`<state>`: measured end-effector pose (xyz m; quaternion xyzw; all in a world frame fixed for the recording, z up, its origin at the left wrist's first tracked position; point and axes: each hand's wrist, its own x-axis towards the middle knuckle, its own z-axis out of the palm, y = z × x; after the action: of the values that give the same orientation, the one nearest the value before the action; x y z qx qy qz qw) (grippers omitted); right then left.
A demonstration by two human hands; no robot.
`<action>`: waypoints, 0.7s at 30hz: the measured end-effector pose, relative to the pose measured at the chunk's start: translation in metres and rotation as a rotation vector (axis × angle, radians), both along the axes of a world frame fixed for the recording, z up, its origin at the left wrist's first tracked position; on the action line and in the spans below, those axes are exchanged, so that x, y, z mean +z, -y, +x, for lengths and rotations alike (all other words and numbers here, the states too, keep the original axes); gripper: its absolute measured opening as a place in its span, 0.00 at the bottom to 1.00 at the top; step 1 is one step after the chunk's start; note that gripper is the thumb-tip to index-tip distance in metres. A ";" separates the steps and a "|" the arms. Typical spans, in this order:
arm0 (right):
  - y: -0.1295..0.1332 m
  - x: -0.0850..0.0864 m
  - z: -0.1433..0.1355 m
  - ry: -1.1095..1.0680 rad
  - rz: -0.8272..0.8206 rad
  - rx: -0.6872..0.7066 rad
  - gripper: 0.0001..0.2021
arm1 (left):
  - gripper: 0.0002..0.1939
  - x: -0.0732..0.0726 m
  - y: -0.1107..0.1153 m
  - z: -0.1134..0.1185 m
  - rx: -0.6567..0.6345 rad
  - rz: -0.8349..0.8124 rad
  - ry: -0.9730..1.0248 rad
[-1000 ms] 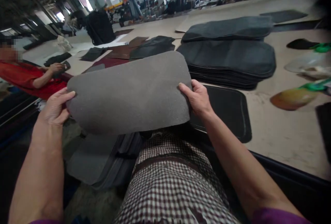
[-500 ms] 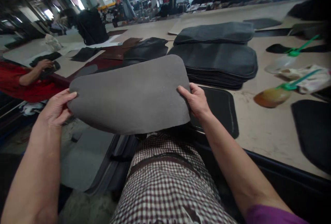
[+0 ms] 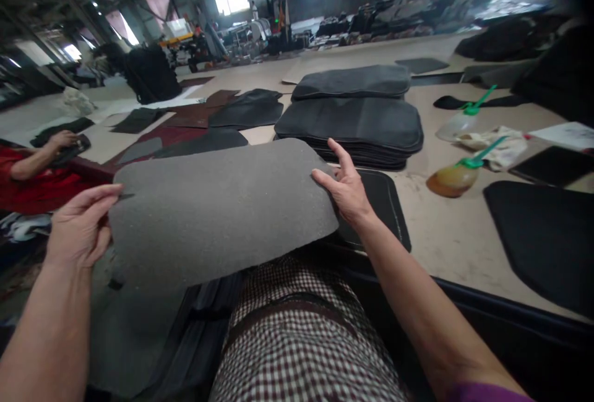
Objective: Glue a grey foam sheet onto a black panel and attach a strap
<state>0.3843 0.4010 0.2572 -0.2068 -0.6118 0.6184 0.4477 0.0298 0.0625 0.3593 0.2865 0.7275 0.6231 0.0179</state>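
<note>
A grey foam-like mat [image 3: 218, 210] with rounded corners is held flat over my checked-trousered lap [image 3: 301, 340]. My left hand [image 3: 81, 226] pinches its left edge between thumb and fingers. My right hand [image 3: 346, 188] grips the right edge with the thumb on top and the index finger lifted. Under the right hand a black mat with a stitched border [image 3: 380, 207] lies on the tan table [image 3: 459, 241].
Two stacks of dark mats [image 3: 352, 120] stand behind. Two squeeze bottles with green nozzles [image 3: 457, 173] and a rag lie to the right, beside another black mat [image 3: 542, 235]. A person in red [image 3: 32, 179] works at the left. More grey pieces [image 3: 139, 321] lie by my left knee.
The view has tilted up and swung. The grey mat has dropped lower towards my lap, and my right index finger has lifted off its edge.
</note>
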 end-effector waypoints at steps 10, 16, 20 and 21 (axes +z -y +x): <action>-0.011 -0.003 0.043 0.224 0.181 -0.123 0.17 | 0.25 -0.035 0.003 0.000 -0.092 0.003 -0.085; -0.013 0.000 0.068 0.268 0.156 -0.029 0.18 | 0.33 -0.043 -0.009 0.006 -0.177 -0.031 -0.270; -0.012 0.011 0.085 0.239 0.028 0.135 0.26 | 0.37 -0.048 -0.017 0.006 -0.179 -0.136 -0.371; -0.012 0.014 0.089 0.229 -0.016 0.164 0.28 | 0.39 -0.050 -0.019 0.005 -0.165 -0.178 -0.430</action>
<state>0.4732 0.4132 0.2711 -0.2288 -0.6689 0.6302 0.3211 0.0345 0.0814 0.3091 0.4684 0.7407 0.4777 -0.0614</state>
